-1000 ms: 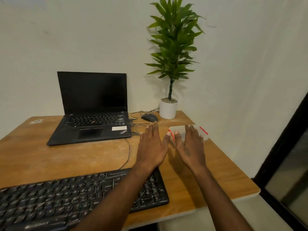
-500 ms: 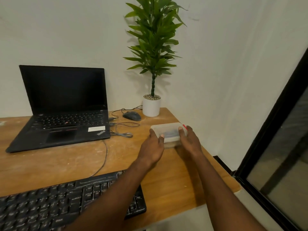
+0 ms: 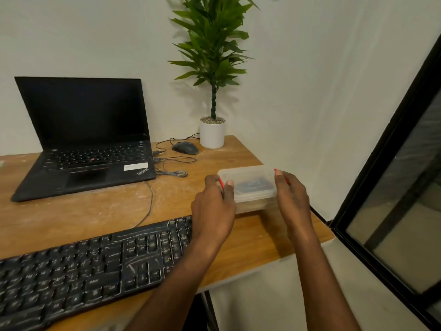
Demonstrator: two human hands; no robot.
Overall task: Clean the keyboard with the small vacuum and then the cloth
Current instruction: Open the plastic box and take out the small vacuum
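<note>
Holding a clear lidded box (image 3: 249,187) by its short ends, left hand (image 3: 213,206) & right hand (image 3: 292,199) grip it w/ curled fingers, its long side running left-right, just right of the keyboard (image 3: 95,266), which lies nearer the left hand.

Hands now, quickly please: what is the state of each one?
Left hand: closed on the left end of the clear plastic box.
Right hand: closed on the right end of the same box.
</note>
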